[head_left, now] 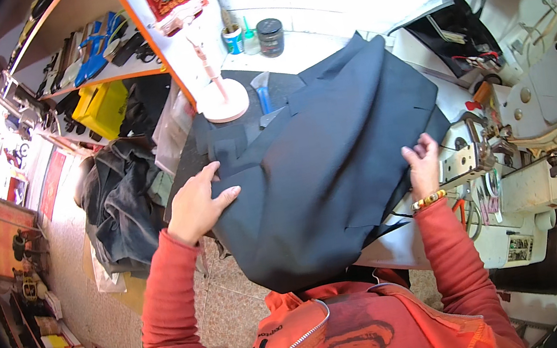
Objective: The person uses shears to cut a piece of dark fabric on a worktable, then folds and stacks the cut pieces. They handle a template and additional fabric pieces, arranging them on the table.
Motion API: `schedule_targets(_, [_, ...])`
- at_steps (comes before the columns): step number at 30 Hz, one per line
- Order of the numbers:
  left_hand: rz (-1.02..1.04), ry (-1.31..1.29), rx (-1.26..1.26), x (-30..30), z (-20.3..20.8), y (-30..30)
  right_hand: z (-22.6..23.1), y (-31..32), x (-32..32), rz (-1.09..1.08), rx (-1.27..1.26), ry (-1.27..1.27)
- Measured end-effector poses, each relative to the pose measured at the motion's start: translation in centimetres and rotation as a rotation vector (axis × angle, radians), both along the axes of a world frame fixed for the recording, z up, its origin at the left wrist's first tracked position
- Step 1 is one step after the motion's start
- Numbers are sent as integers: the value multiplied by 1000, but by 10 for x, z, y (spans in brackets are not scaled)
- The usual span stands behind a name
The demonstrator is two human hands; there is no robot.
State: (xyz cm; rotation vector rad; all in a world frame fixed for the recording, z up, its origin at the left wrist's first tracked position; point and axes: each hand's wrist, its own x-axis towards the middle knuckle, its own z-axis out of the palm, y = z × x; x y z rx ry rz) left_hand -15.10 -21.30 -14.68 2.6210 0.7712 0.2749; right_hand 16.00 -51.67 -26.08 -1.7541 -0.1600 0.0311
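A large piece of smooth black fabric (334, 158) lies in folds over the work table and hangs over its near edge toward my lap. At its left edge, my left hand (198, 202) rests with thumb and forefinger spread apart. My right hand (424, 166), a beaded bracelet at the wrist, is beside the fabric's right edge. Its fingers are loosely bent and apart, with nothing visible between them; whether they touch the cloth I cannot tell. Behind the fabric lies a blue-handled tool with a wide pale end (263, 90), partly covered by folds.
A sewing machine (538, 106) stands close at the right, with scissors (470, 216) beside it. A white round-based lamp stand (223, 101) is at the back left, near a dark jar (270, 37). Dark clothes (120, 197) hang at the left, below a yellow bin (100, 110).
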Motion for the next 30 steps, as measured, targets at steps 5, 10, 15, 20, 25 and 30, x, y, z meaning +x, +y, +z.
schedule_targets(5, [24,-155,-375,20,-2,8,8,-2,-6,41,-28,148])
schedule_targets(10, [119,-742,-570,-4,-23,-3,13,7,-1,231,3,339])
schedule_targets(15, [230,-812,-583,-13,-52,8,7,17,-10,-26,153,339])
schedule_targets(20, [271,-684,-403,-10,-60,16,7,23,-8,-41,-43,205])
schedule_targets(25, [294,-655,-335,-5,-59,9,1,28,24,-47,-297,170])
schedule_targets(30, [286,-700,-341,-8,-60,11,13,25,35,87,-622,-152])
